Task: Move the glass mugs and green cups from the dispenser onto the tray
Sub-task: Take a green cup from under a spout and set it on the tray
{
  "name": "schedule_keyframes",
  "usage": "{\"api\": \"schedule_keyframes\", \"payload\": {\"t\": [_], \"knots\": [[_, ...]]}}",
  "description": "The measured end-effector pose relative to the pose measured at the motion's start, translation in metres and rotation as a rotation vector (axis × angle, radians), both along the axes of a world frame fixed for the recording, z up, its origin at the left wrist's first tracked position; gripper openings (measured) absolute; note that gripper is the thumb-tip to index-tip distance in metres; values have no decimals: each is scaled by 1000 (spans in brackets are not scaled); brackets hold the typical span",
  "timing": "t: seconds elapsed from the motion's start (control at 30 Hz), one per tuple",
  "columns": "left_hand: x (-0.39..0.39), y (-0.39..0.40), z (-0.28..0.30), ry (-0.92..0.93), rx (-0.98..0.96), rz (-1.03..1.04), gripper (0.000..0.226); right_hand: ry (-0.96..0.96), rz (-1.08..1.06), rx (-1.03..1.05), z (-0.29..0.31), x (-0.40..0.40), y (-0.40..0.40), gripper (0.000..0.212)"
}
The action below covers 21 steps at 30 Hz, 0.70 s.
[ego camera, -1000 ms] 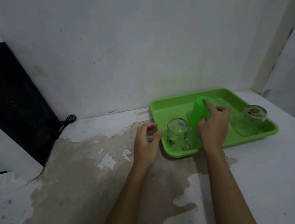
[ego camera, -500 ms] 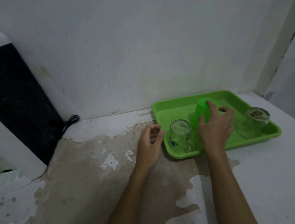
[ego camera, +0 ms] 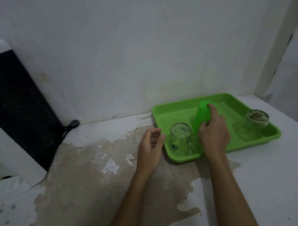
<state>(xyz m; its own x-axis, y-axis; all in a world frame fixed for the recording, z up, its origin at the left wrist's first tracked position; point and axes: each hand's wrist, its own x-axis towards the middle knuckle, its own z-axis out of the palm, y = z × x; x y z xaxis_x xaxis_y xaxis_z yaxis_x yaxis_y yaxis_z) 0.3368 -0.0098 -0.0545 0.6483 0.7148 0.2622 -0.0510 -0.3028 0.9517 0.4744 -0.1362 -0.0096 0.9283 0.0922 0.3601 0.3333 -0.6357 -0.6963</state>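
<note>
Right hand point(ego camera: 214, 136) around green cup point(ego camera: 201, 116), left hand point(ego camera: 150, 148) loosely open, over peeling, perhaps damp counter point(ego camera: 88, 172) beside white wall point(ego camera: 139, 50).

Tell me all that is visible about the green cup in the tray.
The green cup is plain, bright green, opaque, and looks like plastic, with no handle visible. It is upside down, its closed base on top, and tilted to the right. It widens toward its lower end, which the right hand hides. That hand grips its side, with one finger over the base. It is inside the green tray, just right of a glass mug; whether they touch is unclear.
</note>
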Motion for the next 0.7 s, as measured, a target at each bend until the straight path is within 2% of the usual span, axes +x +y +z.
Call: {"api": "schedule_keyframes", "payload": {"t": [0.17, 0.3, 0.4, 0.53, 0.7], "knots": [[0, -1, 1, 2, 2, 2, 18, 27, 22, 48, 3, -2, -2, 66], [-2, 0, 0, -11, 39, 46, 16, -35, 17, 206, 9, -8, -2, 66], [-13, 2, 2, -18, 89, 94, 28, -93, 56, 311, 14, -10, 0, 48], [-39, 12, 9, 9, 102, 83, 24, -130, 138, 421, 27, -23, 11, 18], [-96, 31, 25, 24, 133, 146, 15, -182, 344, 492, 44, -69, 46, 8]]}}
